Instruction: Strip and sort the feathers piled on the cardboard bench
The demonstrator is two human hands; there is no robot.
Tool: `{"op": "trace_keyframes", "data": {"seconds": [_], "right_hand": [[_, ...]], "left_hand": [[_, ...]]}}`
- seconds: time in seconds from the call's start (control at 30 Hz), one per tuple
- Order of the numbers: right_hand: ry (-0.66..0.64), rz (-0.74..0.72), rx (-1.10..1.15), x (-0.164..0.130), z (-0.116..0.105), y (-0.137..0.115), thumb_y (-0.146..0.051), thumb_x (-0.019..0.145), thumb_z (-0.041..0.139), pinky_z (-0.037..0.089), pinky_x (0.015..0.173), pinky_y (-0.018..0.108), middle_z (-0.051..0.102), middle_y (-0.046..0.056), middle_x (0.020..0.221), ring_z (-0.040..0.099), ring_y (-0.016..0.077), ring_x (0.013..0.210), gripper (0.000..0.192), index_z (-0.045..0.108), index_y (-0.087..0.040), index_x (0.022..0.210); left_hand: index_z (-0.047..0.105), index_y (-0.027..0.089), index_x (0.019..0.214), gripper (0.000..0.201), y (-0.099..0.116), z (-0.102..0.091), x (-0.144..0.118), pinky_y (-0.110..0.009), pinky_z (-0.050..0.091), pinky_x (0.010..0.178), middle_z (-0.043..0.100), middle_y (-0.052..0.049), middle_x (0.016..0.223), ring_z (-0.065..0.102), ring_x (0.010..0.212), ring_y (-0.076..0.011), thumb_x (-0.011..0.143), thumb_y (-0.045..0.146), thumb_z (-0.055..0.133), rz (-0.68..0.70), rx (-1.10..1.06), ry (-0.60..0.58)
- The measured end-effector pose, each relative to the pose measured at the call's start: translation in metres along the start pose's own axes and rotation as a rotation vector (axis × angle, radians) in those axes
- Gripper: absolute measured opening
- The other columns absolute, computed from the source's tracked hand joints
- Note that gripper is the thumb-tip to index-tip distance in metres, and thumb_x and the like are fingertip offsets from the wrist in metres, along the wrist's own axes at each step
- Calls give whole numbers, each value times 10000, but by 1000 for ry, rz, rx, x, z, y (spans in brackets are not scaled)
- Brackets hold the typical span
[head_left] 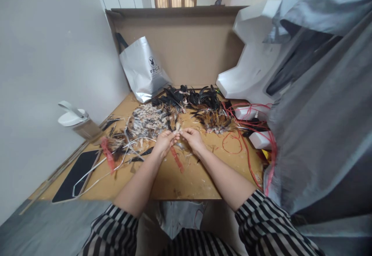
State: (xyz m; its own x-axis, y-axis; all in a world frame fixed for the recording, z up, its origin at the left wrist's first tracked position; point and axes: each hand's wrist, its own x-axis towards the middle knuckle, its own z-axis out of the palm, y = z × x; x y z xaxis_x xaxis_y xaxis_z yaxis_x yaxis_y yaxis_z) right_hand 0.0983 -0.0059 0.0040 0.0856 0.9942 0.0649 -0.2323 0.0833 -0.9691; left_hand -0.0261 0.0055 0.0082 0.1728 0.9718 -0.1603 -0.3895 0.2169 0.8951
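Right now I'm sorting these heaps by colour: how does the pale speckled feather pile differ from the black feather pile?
The speckled feather pile is whitish-grey with dark flecks; the black feather pile is glossy and dark. The speckled one lies left of the hands and nearer the person; the black one sits farther back, toward the cardboard wall. The speckled pile looks flatter, while the black pile's tips curl upward. Both are loose heaps on the wooden table.

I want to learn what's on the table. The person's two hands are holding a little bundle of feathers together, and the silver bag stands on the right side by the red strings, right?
Not quite. The head view shows the silver bag at the back left, away from the red strings. Both hands, left hand and right hand, do hold the feather bundle.
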Motion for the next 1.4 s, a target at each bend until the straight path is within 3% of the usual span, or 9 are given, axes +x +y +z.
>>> {"op": "trace_keyframes", "data": {"seconds": [0.1,0.3,0.53,0.67,0.77,0.93,1.1,1.4], "right_hand": [[-15,9,41,0,-1,-1,-362,574,673,296,489,214,520,-45,494,402,72,460,231,558,-162,580],[-167,9,159,-2,-2,-8,-344,532,719,380,541,221,611,-13,668,480,80,519,310,624,-181,778],[-442,-29,95,-15,-2,-23,-315,547,725,419,638,239,623,-9,663,538,93,592,256,615,-165,722],[-501,-41,75,-20,-1,-29,-310,548,724,398,610,231,613,-22,606,516,82,549,228,589,-158,651],[-472,-42,63,-20,-1,-30,-329,547,721,378,590,223,597,-31,586,497,79,536,242,578,-154,633],[-302,-77,49,-7,-8,-26,-388,561,696,304,517,207,519,-56,513,407,64,479,274,551,-156,582],[-206,-100,49,5,-15,-18,-390,554,692,283,509,211,484,-60,489,380,65,473,285,524,-161,534],[-105,-35,19,12,-16,-6,-381,527,707,316,523,221,535,-40,530,426,78,497,268,556,-162,561]], "left_hand": [[572,75,622,121,2,3,-3,-120,413,462,607,-37,570,528,462,-36,678,143,655,7,-13,17],[572,75,630,95,8,4,-19,-104,410,433,587,-28,551,515,438,-30,723,72,590,-14,-68,17],[570,64,636,128,20,2,-51,-95,416,410,599,-44,579,531,443,-35,739,0,529,-94,-139,5],[578,53,660,135,27,1,-62,-98,431,413,607,-51,579,540,440,-39,754,-8,502,-136,-141,-22],[572,59,673,98,29,3,-62,-111,454,438,629,-67,610,581,480,-63,747,10,531,-131,-113,-3],[560,67,700,46,26,11,-52,-143,491,486,663,-112,696,645,600,-124,743,53,567,-79,-48,32],[563,71,698,50,17,19,-37,-147,495,502,664,-106,682,642,589,-118,724,81,605,-78,-20,21],[602,51,671,98,9,16,-7,-134,470,489,648,-101,627,615,535,-95,668,121,671,-65,82,-65]]}}
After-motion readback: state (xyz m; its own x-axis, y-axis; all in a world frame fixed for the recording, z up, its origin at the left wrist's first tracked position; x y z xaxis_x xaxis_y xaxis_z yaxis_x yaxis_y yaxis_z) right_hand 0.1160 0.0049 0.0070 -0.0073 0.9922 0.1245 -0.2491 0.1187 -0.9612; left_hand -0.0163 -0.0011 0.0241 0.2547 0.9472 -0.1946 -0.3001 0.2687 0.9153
